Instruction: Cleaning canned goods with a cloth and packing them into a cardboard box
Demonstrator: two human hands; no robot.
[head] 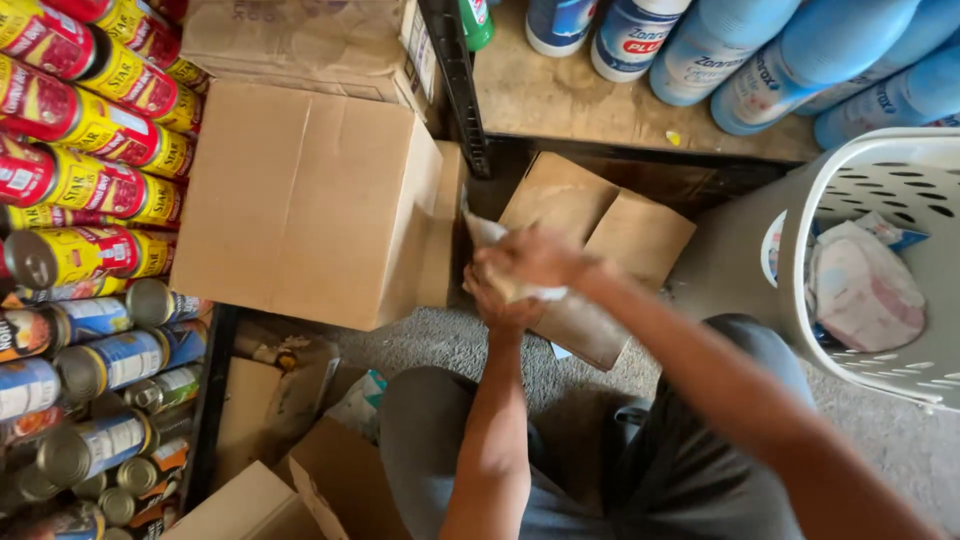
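My two hands meet in the middle of the view, above the floor. My right hand [540, 258] lies on top and grips a crumpled white cloth or paper [487, 233] whose corner sticks up to the left. Under it, my left hand [497, 302] closes on the lower part of the same white piece. Just behind the hands lies a flattened brown cardboard box [620, 225]. I am crouched, with grey trousers [660, 470] visible below.
A closed cardboard box [300, 200] stands at left beside stacked red, yellow and blue cans [90, 190]. A black shelf frame [460, 90] holds blue and white bottles [760, 60]. A white perforated basket [880, 260] with cloths stands at right. More cardboard [300, 470] lies at lower left.
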